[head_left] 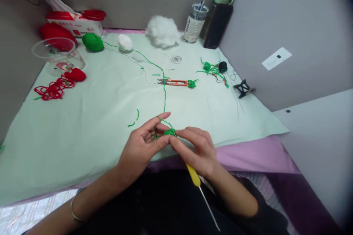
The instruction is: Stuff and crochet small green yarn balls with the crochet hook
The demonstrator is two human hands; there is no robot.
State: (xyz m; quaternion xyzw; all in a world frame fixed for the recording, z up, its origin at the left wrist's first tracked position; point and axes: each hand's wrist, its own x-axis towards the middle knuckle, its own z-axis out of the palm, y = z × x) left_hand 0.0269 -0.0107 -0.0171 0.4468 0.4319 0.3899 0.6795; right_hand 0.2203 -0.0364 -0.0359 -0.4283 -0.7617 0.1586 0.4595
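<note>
Near the front edge of the table, my left hand (pixel 147 137) pinches a small piece of green crochet work (pixel 169 132) between thumb and fingers. Green yarn (pixel 164 95) runs over its raised index finger and back across the cloth to a green yarn ball (pixel 93 42). My right hand (pixel 197 148) is closed around a crochet hook (pixel 193 174) with a yellow handle. The hook's working tip meets the green piece, partly hidden by the fingers, while its thin metal far end points down toward my lap. Both hands touch at the fingertips.
Orange thread snips (pixel 175 82) lie beyond my hands. At the left are red yarn (pixel 52 90) and a clear plastic cup (pixel 59 57). White stuffing (pixel 162 31), a white yarn ball (pixel 125 42) and a pen cup (pixel 195 25) stand behind. A black claw clip (pixel 243 89) sits at the right edge.
</note>
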